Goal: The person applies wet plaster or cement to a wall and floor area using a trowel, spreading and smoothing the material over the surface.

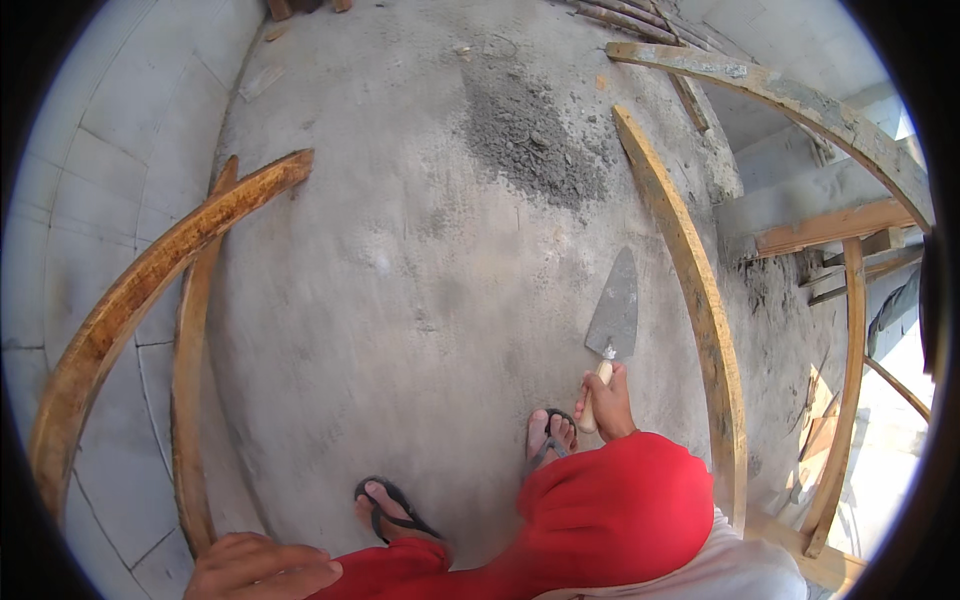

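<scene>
My right hand (607,398) grips the pale wooden handle (596,392) of a trowel, whose grey triangular blade (614,305) points forward over the concrete floor (410,250). At the lower left edge, my left hand (255,568) is partly in view, its fingers bent together beside my red trouser leg (610,505); what they hold, if anything, is hidden. My feet, in dark flip-flops (398,510), stand on the floor. A patch of loose grey mortar (530,140) lies ahead, beyond the trowel.
Leaning timbers (140,290) line the pale block wall (90,200) at left. A long plank (680,280) runs close along my right, under a higher beam (760,90). More boards (850,390) stand at far right beside a bright gap; poles (630,22) lie at the back.
</scene>
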Motion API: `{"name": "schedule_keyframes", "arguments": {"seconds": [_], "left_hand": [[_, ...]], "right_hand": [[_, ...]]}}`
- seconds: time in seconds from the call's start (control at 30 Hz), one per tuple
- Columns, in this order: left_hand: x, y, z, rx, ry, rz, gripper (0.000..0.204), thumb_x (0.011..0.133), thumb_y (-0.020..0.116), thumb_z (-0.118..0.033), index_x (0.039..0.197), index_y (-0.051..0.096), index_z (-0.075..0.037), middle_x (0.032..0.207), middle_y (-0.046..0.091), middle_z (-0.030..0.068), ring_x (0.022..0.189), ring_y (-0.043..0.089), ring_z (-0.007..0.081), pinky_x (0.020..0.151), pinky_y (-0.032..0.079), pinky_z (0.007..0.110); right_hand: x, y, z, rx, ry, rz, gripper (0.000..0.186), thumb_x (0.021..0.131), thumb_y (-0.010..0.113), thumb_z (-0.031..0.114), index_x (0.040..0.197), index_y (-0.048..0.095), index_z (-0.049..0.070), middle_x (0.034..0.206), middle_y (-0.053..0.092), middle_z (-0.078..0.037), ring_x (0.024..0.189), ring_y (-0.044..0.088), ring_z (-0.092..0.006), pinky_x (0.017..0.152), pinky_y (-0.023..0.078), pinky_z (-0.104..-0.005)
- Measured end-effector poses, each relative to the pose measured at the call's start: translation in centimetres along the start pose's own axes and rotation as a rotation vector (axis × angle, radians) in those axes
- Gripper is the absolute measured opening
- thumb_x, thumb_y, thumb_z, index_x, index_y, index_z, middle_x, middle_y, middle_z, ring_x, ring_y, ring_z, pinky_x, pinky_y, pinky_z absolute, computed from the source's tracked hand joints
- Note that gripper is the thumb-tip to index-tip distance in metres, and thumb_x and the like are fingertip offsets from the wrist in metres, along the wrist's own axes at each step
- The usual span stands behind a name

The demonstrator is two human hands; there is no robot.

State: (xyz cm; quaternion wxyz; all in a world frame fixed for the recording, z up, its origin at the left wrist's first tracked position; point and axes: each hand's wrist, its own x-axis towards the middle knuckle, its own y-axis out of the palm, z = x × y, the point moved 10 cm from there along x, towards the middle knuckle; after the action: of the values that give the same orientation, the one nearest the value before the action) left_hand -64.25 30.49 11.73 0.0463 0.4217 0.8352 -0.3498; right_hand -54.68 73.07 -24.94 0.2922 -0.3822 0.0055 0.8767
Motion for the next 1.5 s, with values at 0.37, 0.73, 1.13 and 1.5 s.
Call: {"name": "schedule_keyframes", "arguments": {"seconds": [0.37,0.73,1.13,1.5], "left_hand": [[-0.5,0.5,-2.7,0.045,0.045,-0.027,0.029,0.091,0.074,-0.019,0.113,0.073,0.000,0.114,0.073,0.0196,0.102,0.070,0.0383,0.091,0.053,0.045],[0.9,0.6,-2.6,0.062,0.073,-0.031,0.028,0.091,0.075,-0.018,0.113,0.073,-0.001,0.113,0.074,0.0168,0.098,0.070,0.0362,0.088,0.054,0.043],[12.7,0.1,-1.1,0.059,0.231,0.089,0.029,0.088,0.076,-0.016,0.115,0.075,-0.004,0.112,0.075,0.0121,0.096,0.072,0.0304,0.086,0.054,0.041],[13.3,-4.9,-0.3,-0.108,-0.266,-0.320,0.024,0.095,0.070,-0.007,0.118,0.073,0.001,0.117,0.073,0.0182,0.102,0.071,0.0297,0.091,0.054,0.039]], "right_hand": [[18.6,16.9,19.9,0.035,-0.220,0.179,0.024,0.095,0.060,0.011,0.108,0.049,-0.005,0.082,0.059,-0.012,0.057,0.063,-0.0239,0.044,0.054,-0.0396],[20.0,9.3,29.8,-1.203,-0.898,-0.310,0.048,0.092,0.067,0.020,0.128,0.044,-0.002,0.099,0.073,-0.029,0.089,0.073,-0.0474,0.078,0.058,-0.0563],[25.5,3.0,26.2,-1.077,-0.484,-0.528,0.051,0.090,0.069,0.022,0.127,0.044,-0.004,0.106,0.072,-0.031,0.100,0.072,-0.0479,0.089,0.057,-0.0549],[32.9,5.1,37.1,-0.880,-0.447,-0.506,0.049,0.092,0.064,0.023,0.128,0.049,-0.007,0.115,0.070,-0.034,0.110,0.068,-0.0508,0.097,0.054,-0.0546]]}}
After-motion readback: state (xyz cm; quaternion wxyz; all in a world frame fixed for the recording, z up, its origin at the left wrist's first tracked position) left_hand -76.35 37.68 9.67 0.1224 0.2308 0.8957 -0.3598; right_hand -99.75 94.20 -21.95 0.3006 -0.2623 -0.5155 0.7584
